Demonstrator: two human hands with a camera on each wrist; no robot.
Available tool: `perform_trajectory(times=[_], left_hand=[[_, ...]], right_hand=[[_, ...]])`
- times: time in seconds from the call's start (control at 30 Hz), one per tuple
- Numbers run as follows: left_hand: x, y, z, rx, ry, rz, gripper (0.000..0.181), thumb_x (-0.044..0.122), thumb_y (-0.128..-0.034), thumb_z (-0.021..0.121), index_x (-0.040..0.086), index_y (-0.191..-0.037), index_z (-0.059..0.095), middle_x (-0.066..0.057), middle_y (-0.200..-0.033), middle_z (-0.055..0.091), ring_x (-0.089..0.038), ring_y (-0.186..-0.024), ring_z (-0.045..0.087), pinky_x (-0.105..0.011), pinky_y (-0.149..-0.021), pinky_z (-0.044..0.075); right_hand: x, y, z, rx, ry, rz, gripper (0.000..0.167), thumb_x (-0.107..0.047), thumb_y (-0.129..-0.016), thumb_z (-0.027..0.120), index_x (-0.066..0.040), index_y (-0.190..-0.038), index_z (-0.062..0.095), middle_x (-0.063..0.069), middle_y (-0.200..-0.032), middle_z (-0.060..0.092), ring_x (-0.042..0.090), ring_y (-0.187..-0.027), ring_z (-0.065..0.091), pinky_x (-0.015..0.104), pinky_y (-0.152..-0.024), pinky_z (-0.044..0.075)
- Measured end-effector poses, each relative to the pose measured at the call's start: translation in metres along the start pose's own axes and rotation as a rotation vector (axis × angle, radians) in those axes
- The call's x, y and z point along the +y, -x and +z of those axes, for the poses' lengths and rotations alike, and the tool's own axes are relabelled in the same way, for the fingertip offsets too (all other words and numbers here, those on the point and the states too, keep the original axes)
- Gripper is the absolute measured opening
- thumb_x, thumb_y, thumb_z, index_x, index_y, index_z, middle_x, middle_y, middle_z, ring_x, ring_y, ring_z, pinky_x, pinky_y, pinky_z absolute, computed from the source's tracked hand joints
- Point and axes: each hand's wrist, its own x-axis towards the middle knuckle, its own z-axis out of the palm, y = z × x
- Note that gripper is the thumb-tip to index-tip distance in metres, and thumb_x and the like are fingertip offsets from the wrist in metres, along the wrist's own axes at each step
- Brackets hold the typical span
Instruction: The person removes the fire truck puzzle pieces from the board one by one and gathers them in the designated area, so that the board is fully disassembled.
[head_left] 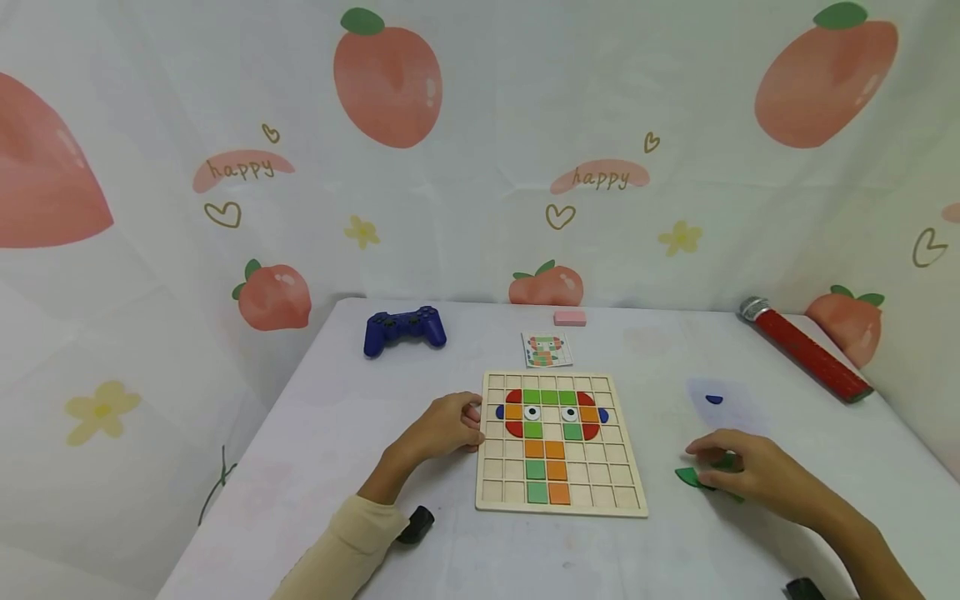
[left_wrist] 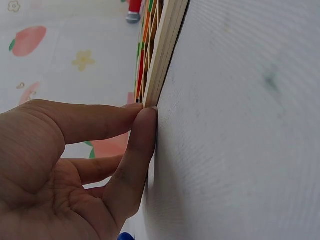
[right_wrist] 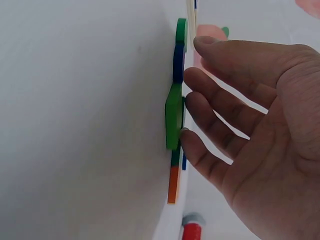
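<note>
A square wooden grid board [head_left: 600, 475] lies on the table, with coloured tiles set in its cells as a face with two eyes and a column of orange and green below. My left hand [head_left: 446, 425] pinches the board's left edge between thumb and fingers, clearer in the left wrist view. Over a few loose pieces on the right hovers my right hand [head_left: 761, 472], its fingers loosely bent and apart. Beneath it a green piece [head_left: 686, 477] pokes out. The right wrist view shows a green block [right_wrist: 173, 117], a blue piece [right_wrist: 178, 62] and an orange piece [right_wrist: 173, 185] beside the fingertips.
A small pattern card [head_left: 547, 350] and a pink block [head_left: 570, 318] lie behind the board. At the back left is a blue game controller [head_left: 405, 327]; at the right, a red microphone [head_left: 810, 350]. A blue half-round piece [head_left: 714, 399] rests beyond my right hand.
</note>
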Motion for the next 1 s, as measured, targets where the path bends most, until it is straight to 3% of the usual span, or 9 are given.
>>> perform_trajectory(times=[0.37,0.67,1.0], left_hand=[[0.001,0.001,-0.001,-0.007,0.012,-0.004,0.059,0.003,-0.0868,0.08,-0.008,-0.14,0.058,-0.006,-0.1,0.063,-0.017,-0.086,0.061,-0.028,-0.075,0.057],[0.0,-0.001,0.0,0.001,0.001,-0.004,0.059,0.005,-0.0869,0.081,-0.007,-0.14,0.059,-0.005,-0.1,0.063,-0.017,-0.088,0.061,-0.029,-0.077,0.057],[-0.001,0.0,-0.001,0.0,0.012,0.003,0.06,0.005,-0.0868,0.081,-0.008,-0.141,0.058,-0.005,-0.101,0.064,-0.016,-0.088,0.061,-0.028,-0.077,0.057]], right_hand=[[0.017,0.017,-0.002,0.061,0.01,-0.063,0.032,-0.024,-0.09,0.084,-0.013,-0.118,0.075,-0.004,-0.114,0.076,-0.006,-0.095,0.061,0.022,-0.08,0.055],[0.027,0.023,-0.006,0.004,-0.008,0.013,0.039,-0.028,-0.088,0.085,-0.012,-0.122,0.074,-0.002,-0.115,0.076,-0.007,-0.096,0.062,0.017,-0.081,0.054],[0.034,0.029,-0.009,-0.011,0.029,0.089,0.042,-0.027,-0.088,0.085,-0.012,-0.125,0.073,-0.002,-0.115,0.075,-0.007,-0.092,0.057,0.023,-0.075,0.05]])
